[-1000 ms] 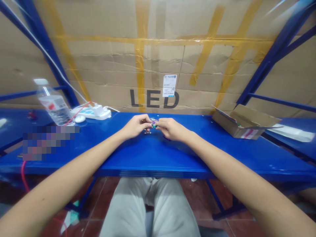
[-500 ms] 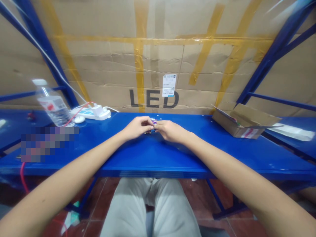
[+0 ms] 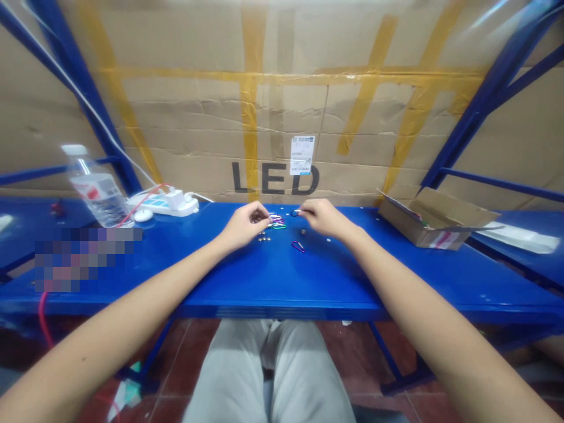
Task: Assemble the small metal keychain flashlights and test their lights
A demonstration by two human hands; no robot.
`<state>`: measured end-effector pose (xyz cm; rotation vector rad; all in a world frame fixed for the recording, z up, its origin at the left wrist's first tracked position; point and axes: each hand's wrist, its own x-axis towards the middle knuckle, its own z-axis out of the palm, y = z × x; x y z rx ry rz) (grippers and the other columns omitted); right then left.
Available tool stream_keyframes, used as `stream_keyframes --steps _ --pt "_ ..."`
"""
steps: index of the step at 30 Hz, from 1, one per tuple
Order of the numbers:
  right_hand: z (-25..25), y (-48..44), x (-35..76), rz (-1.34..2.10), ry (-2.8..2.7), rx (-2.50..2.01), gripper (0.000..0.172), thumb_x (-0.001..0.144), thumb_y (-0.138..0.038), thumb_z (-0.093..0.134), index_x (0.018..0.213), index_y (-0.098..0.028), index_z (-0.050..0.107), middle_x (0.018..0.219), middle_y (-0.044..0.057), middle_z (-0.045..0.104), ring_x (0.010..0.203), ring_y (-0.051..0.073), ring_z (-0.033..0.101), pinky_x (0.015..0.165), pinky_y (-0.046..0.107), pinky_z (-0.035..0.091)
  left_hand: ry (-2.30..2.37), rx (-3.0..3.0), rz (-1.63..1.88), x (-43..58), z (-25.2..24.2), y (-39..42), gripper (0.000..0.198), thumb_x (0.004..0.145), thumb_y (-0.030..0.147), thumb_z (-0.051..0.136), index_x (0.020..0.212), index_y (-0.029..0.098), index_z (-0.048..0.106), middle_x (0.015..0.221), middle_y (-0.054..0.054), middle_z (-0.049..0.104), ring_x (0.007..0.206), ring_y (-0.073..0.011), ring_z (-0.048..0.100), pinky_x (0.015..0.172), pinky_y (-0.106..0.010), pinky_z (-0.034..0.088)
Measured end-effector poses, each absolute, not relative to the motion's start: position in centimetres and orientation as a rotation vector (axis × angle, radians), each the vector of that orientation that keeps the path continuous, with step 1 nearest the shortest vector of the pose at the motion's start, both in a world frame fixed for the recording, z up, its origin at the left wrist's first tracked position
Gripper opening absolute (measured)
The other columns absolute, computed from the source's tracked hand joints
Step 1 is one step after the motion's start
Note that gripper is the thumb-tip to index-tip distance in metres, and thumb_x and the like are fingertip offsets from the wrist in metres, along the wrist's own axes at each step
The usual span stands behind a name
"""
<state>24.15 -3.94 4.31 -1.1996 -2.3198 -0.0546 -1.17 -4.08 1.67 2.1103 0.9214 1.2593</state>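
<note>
My right hand (image 3: 325, 216) is closed in a pinch on a small dark carabiner (image 3: 294, 214), raised a little to the right of the others. My left hand (image 3: 247, 225) has its thumb and fingers curled together at the edge of a small pile of coloured carabiners (image 3: 278, 222); what its fingertips hold is too small to make out. A purple carabiner (image 3: 298, 247) lies by itself on the blue table (image 3: 264, 276), nearer to me. Several tiny brass-coloured pieces (image 3: 264, 238) sit just in front of the pile. Under my right hand is another small piece (image 3: 303, 232).
An open cardboard box (image 3: 440, 226) stands on the right. To the left are a water bottle (image 3: 99, 191), a white power strip (image 3: 170, 202) with cables, and a blurred-out patch. A large cardboard sheet (image 3: 198, 129) marked LED rises behind the table, between blue metal posts.
My hands have parted. The right has moved right with a dark carabiner in its fingers, while the left stays by the pile. The pile, brass-coloured pieces and purple carabiner now show.
</note>
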Motion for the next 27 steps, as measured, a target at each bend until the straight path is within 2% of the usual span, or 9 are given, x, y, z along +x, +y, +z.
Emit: stream_keyframes --steps 3,9,16,21,27 --pt "4.3 -2.8 26.6 0.100 -2.289 -1.404 0.021 0.093 -0.022 0.055 0.090 -0.013 0.073 0.090 0.012 0.074 0.078 0.021 0.062 0.070 0.030 0.041 0.926 2.236 1.176 -0.3 1.6 -3.6 0.014 0.081 0.022 0.064 0.093 0.017 0.069 0.090 -0.005 0.074 0.083 -0.0187 0.067 0.080 -0.034 0.053" --pt "3.9 -2.2 28.1 0.304 -2.191 -1.564 0.014 0.088 -0.023 0.058 0.090 -0.014 0.068 0.073 0.006 0.070 0.064 0.015 0.058 0.061 0.026 0.040 1.070 2.354 1.037 4.0 1.8 -1.8 0.008 0.078 0.014 0.066 0.076 0.019 0.072 0.083 -0.005 0.073 0.081 -0.0209 0.066 0.082 -0.037 0.052" --pt "5.5 -3.3 28.4 0.402 -2.308 -1.538 0.023 0.076 -0.038 0.068 0.069 -0.016 0.067 0.062 0.000 0.061 0.061 0.013 0.050 0.057 0.026 0.036 1.225 2.457 0.923 7.5 1.4 -1.8 0.014 0.075 0.010 0.066 0.068 0.021 0.072 0.077 -0.006 0.072 0.078 -0.0254 0.066 0.078 -0.038 0.050" --pt "6.1 -4.4 27.4 0.637 -2.409 -1.491 0.018 0.072 -0.035 0.068 0.069 -0.017 0.071 0.062 0.000 0.064 0.058 0.013 0.052 0.054 0.025 0.037 1.291 2.555 0.825 7.6 0.4 -1.7 0.013 0.075 0.012 0.068 0.065 0.021 0.069 0.072 -0.006 0.071 0.076 -0.0255 0.065 0.078 -0.038 0.049" --pt "5.6 -5.0 26.2 0.869 -2.380 -1.563 0.018 0.070 -0.033 0.073 0.077 -0.018 0.068 0.058 0.001 0.065 0.049 0.013 0.056 0.048 0.026 0.041 1.303 2.489 0.955 6.9 1.7 -1.6 0.007 0.076 0.021 0.073 0.072 0.020 0.068 0.072 -0.006 0.070 0.072 -0.0246 0.064 0.076 -0.038 0.048"
